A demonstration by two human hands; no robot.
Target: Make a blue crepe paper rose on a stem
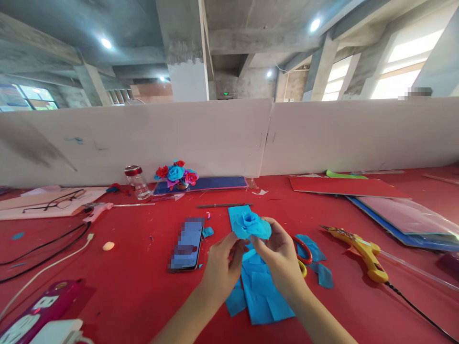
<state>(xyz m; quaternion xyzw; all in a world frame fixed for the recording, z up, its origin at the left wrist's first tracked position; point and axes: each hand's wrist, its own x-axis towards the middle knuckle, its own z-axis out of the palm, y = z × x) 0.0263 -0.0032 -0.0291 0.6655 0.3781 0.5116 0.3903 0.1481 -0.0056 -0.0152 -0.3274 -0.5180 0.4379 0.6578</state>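
Note:
A blue paper flower (252, 225) with layered petals is held up between my two hands, above the red table. My left hand (224, 258) pinches it from below on the left, fingertips closed at its base. From the right, my right hand (281, 251) grips its lower edge with thumb and fingers. Blue paper pieces (263, 289) lie in a stack under my hands. Scissors with red and yellow handles (304, 251) are partly hidden behind my right hand. More blue scraps (324, 274) lie beyond them.
A phone (187, 244) lies left of my hands, a yellow glue gun (358, 251) to the right. At the back are a paper flower bunch (176, 173), a glass jar (138, 182) and a red board (344, 186). A power strip (43, 303) and cables occupy the left front.

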